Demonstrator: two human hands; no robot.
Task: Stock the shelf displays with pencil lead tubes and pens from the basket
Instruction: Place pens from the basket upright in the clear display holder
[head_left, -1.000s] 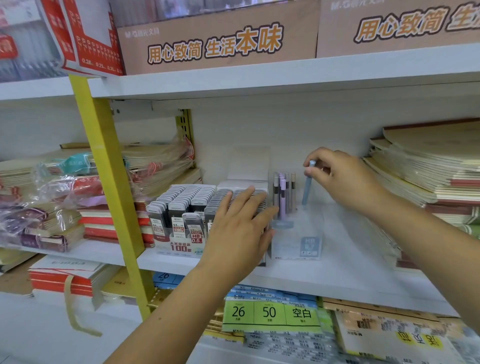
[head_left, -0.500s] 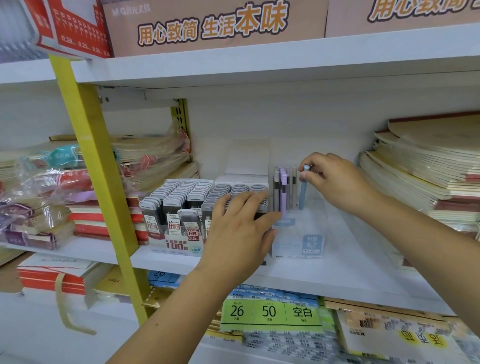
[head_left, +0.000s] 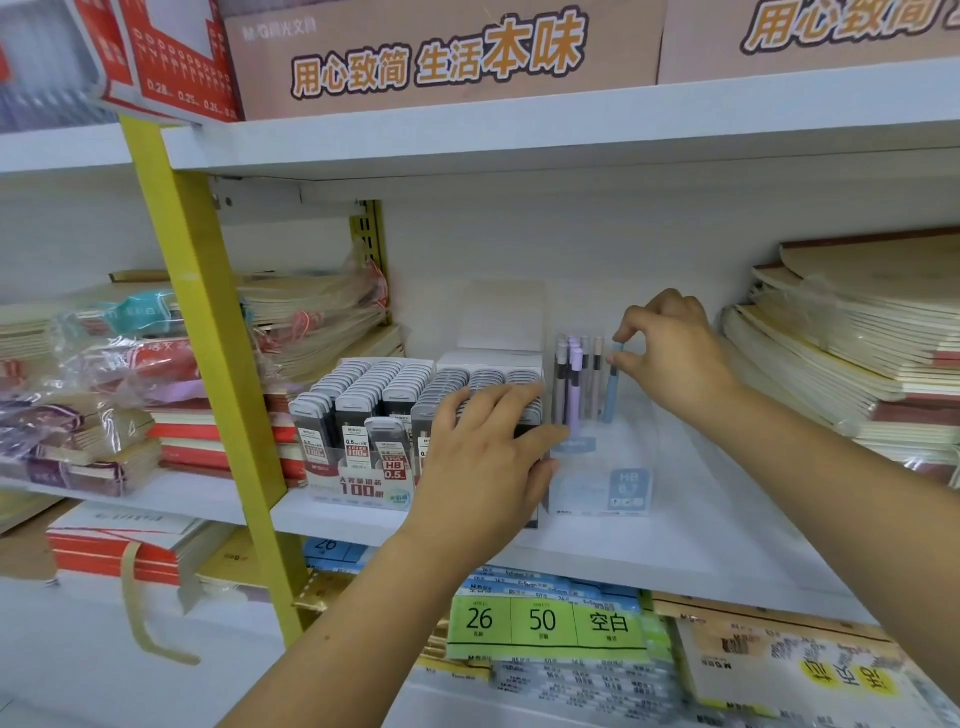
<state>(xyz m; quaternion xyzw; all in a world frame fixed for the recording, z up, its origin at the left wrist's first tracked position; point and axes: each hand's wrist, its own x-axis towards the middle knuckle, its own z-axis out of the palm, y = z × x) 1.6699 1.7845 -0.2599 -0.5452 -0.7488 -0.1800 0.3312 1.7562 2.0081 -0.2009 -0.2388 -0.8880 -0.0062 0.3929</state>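
Fingertips of the right hand (head_left: 670, 353) pinch the top of a pale blue tube (head_left: 612, 387), thumb and forefinger closed on it, the other fingers curled above. The tube stands nearly upright at the right end of a short row of purple and grey pens (head_left: 571, 384) at the back of a clear display box (head_left: 602, 483). The box's front part is bare. The left hand (head_left: 488, 457) lies flat with straight fingers over the right front corner of the lead tube display (head_left: 363, 415), gripping nothing, its thumb at the clear box's left wall. Both displays sit near the front edge of the white shelf (head_left: 675, 556). Bare shelf runs between the clear box and the notebook stack (head_left: 857, 353) on the right.
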